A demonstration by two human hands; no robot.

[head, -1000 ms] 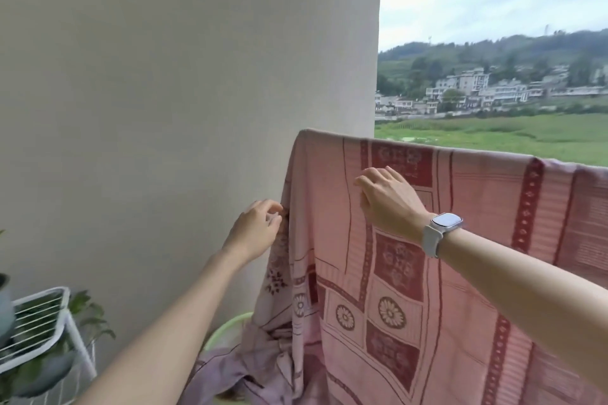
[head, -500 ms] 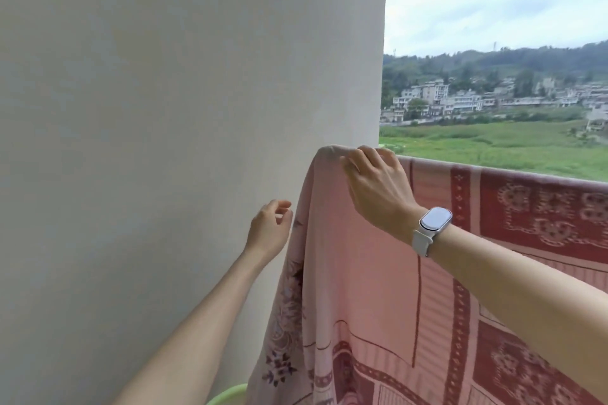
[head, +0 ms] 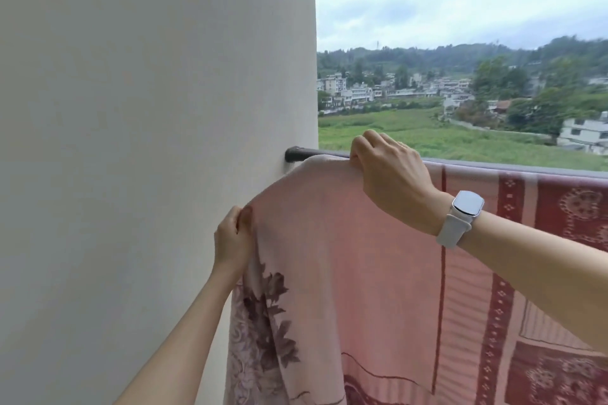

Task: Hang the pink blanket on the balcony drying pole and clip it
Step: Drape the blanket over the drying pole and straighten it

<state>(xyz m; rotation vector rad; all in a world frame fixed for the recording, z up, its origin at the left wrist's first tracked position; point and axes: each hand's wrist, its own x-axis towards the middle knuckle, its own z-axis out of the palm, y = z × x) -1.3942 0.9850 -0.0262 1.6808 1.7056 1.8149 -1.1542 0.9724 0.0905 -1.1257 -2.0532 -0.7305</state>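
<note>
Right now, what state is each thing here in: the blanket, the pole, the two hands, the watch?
Pink blanket: draped over the pole, hanging down, no clip visible on it.
Drying pole: fixed to the wall, bare at its wall end, covered by the blanket further right.
Left hand: pinches the blanket's side edge.
Right hand: grips the blanket's top fold at the pole.
Watch: strapped on the right wrist, screen blank.

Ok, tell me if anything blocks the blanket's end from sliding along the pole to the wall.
Nothing visible does. The bare pole runs free from the blanket to the wall. Right hand grips the top fold, left hand pinches the edge.
</note>
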